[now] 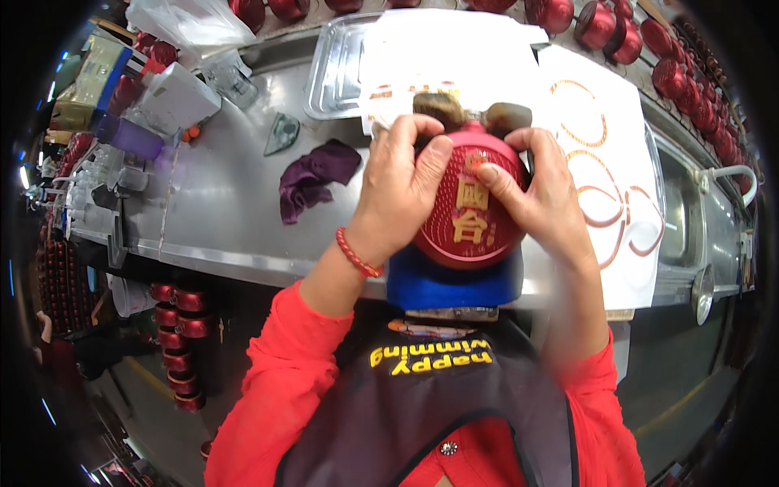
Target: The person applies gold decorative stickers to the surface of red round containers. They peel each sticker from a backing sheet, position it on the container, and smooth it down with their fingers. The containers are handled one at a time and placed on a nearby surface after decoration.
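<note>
A: Item held?
B: Round red flask-shaped bottle (468, 203), ribbed face, raised gold characters; gripped from both sides, resting on a blue pad (454, 284) just below the hands.

A: Left hand?
B: Left hand (403, 191) closed over the bottle's upper left edge, fingers curled across the rim, thumb pressed on the red face. Red bead bracelet (355, 253) at the wrist.

A: Right hand?
B: Right hand (542, 191) clamped on the bottle's right side, fingertips on the face beside the gold characters, thumb wrapped over the top near the neck.

A: Above the fingers?
B: Two brownish rounded pieces (475, 114) poking out at the bottle's top; kind unclear, blurred.

A: Beyond the hands?
B: White sheet with orange-outlined sticker shapes (604, 162) under and past the right hand. Clear plastic tray (337, 73) up and left of the left hand.

A: Left of the left hand?
B: Crumpled purple cloth (312, 178) near, on the steel counter (219, 211). Small grey triangular piece (282, 134) further out. White box (174, 97) and purple cup (130, 136) well apart, toward the far left.

A: Far edge?
B: Row of red lidded pots (604, 28) past the right hand, along the counter's back.

A: Below the left forearm?
B: Stack of red pots (180, 341) under the counter.
</note>
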Motion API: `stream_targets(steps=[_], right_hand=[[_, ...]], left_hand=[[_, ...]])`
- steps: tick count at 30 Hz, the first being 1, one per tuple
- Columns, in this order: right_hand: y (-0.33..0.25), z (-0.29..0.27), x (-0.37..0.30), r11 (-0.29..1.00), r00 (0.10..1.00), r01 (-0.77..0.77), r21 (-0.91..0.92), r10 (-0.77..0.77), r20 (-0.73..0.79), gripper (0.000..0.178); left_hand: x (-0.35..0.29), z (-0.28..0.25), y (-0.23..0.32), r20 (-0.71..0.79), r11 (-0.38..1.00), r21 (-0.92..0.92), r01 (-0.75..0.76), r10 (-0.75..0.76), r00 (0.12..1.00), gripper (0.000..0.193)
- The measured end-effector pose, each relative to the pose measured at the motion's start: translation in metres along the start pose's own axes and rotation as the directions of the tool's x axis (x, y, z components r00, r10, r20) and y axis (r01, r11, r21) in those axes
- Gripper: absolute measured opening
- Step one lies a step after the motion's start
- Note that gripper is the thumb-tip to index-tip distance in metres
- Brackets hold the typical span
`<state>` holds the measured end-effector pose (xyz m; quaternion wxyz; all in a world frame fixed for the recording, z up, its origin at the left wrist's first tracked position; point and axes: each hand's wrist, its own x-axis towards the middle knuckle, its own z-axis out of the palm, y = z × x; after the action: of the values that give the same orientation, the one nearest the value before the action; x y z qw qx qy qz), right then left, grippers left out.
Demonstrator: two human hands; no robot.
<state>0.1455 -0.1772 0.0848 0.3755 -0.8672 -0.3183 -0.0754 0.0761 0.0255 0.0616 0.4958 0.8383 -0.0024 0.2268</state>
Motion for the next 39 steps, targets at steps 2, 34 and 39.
stream_targets(steps=[2,34,39], right_hand=[[0.006,-0.003,-0.006,0.999,0.998,-0.034,0.033,0.032,0.058,0.057],[-0.051,-0.037,0.006,0.83,0.744,0.554,0.061,-0.527,0.411,0.024],[-0.031,-0.019,0.043,0.638,0.749,0.608,-0.473,-0.658,0.075,0.018]], left_hand=[[-0.008,-0.004,-0.002,0.039,0.997,-0.069,0.031,-0.029,0.999,0.041],[-0.11,0.007,-0.015,-0.053,0.947,0.283,-0.152,0.174,0.983,0.105],[-0.113,0.007,-0.019,0.017,0.95,0.298,-0.098,0.098,0.995,0.108]])
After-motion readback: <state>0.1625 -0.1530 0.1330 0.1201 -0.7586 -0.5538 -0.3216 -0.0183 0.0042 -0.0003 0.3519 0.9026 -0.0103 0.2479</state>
